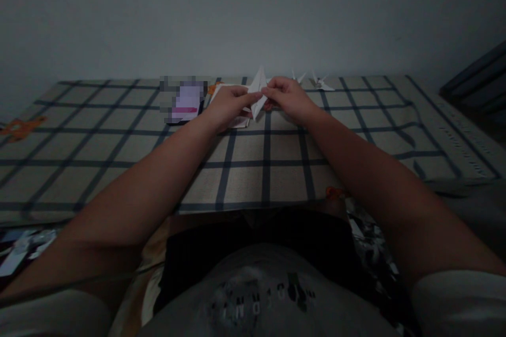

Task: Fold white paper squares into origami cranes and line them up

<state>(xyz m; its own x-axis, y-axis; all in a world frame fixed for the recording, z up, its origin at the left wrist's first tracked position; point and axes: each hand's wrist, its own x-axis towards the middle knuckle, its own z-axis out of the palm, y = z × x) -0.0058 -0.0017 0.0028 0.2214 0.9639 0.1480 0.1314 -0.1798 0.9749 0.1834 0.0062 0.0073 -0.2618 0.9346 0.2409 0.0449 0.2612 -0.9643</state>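
Both my hands meet over the far middle of a checked cloth [253,168]. My left hand [228,104] and my right hand [290,97] each pinch a white folded paper piece [258,90], a pointed diamond shape held upright between them. Under the hands lie flat white paper sheets [240,122]. The fingers of both hands are closed on the paper.
Two small white folded paper cranes [321,83] stand at the far edge, right of my hands. A blurred pink and white object [184,101] lies to the left. An orange scrap [18,127] lies at the far left. A plain wall rises behind the cloth.
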